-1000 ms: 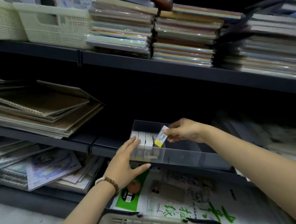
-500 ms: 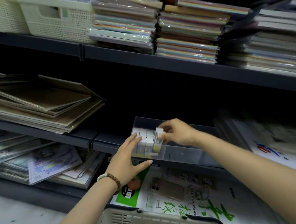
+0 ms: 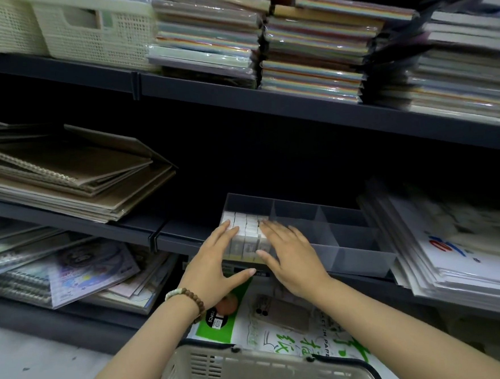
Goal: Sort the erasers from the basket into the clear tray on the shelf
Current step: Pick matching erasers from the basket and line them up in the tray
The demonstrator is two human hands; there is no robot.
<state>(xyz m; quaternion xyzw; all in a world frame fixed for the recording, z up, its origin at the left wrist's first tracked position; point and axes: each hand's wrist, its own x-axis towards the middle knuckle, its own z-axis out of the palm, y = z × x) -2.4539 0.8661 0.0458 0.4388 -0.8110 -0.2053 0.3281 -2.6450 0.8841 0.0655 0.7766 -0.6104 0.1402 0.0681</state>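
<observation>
Rows of small white rectangular erasers [image 3: 247, 231] fill the left compartment of the clear plastic divided tray [image 3: 360, 258] on the dark metal shelf [image 3: 178, 238]. The left hand [image 3: 215, 265] and the right hand [image 3: 292, 257] press them from both sides, each grip flat and holding nothing, probably to pack them tight.

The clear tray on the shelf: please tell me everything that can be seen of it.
The clear tray is a long box of translucent, greyish plastic on the dark shelf. Thin partitions of the same plastic divide it into compartments. Only its left end holds erasers, packed upright in rows; the rest shows none. The left hand and the right hand press straight fingers on these erasers. Stacked paper pads lie at its right end.
</observation>
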